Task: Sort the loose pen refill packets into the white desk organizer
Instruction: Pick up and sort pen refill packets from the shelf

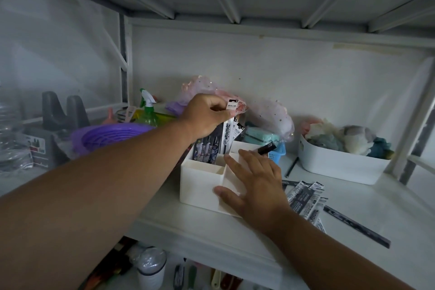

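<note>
- Two hands busy: left hand (pixel 207 115) fingers pinch a refill packet (pixel 229 122) over white organizer (pixel 200 183)'s back compartment.
- Right hand (pixel 254 181), fingers flat, steadies it.
- Next, likely: seat packet, fetch loose packets (pixel 306 198).

White desk organizer (pixel 200 181): rectangular plastic box, open top, divided into several compartments; stands upright on the white shelf, near its front edge. Front-left compartment shows nothing inside; front-right is partly hidden.

Refill packets in organizer (pixel 213 146): black-and-white printed sleeves, standing upright and leaning slightly in the rear-left compartment, their tops rising above the rim. Topmost packet carries a small white hang tab (pixel 231 104).

Loose refill packets (pixel 304 198): several flat, long, black-and-white sleeves, fanned and overlapping on the shelf just to the right of the organizer.
</note>
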